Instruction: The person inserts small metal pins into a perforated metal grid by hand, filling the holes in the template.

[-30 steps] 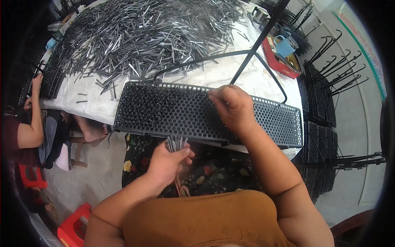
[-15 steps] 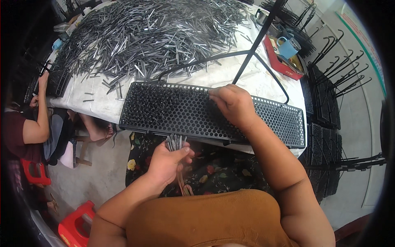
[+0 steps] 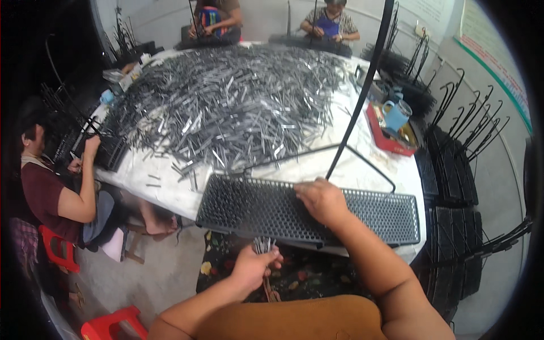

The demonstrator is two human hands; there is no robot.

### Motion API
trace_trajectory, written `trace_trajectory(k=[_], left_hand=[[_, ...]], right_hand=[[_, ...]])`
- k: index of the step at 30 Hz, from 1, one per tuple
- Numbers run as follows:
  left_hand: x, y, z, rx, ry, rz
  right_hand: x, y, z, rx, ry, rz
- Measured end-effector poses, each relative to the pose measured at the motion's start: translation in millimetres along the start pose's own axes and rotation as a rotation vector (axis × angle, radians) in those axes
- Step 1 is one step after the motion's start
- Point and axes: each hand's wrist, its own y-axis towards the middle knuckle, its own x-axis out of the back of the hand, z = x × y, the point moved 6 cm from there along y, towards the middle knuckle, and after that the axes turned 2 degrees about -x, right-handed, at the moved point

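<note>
My left hand (image 3: 253, 268) is closed around a bunch of thin grey strips (image 3: 264, 245), just below the near edge of a black perforated rack (image 3: 377, 218). The strips' ends stick up above the fist. This long rack lies at the table's near edge. Its left part is crowded with small dark pieces in the holes, while the holes further right look bare. Over the rack's middle, towards its far side, my right hand (image 3: 323, 201) has bent fingers pressed together. Whether a small piece is between them is hidden.
A big heap of grey strips (image 3: 226, 96) covers the white-topped table (image 3: 391, 170). A black rod frame (image 3: 354, 113) rises behind the rack. At right are a red box (image 3: 385, 141), a blue mug (image 3: 396, 115) and stacked black racks (image 3: 453, 170). Other people sit left and across.
The view has tilted up, bringing people across the table into sight. My left hand still grips its bunch, and my right hand stays over the rack's middle with little visible shift.
</note>
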Motion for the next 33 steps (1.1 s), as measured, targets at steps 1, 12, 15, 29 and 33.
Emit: trace_trajectory(k=[1, 12, 15, 29, 33], left_hand=[[0.1, -1.6, -1.0, -0.018, -0.015, 0.025], [-15.5, -18.1, -18.3, -0.215, -0.222, 0.180], [-19.6, -12.6, -9.8, -0.210, -0.151, 0.241], [-24.7, -24.3, -5.9, -0.189, -0.111, 0.294], [-15.8, 9.4, 44.6, -0.214, -0.303, 0.334]], right_hand=[[2.0, 0.1, 4.3, 0.004, 0.014, 0.001], [-26.9, -54.4, 63.5, -0.420, 1.020, 0.414], [-11.5, -49.4, 66.0, -0.367, 0.850, 0.392], [-0.1, -69.2, 82.9, -0.889, 1.024, 0.476], [6.0, -74.4, 100.0, -0.706, 0.910, 0.425]])
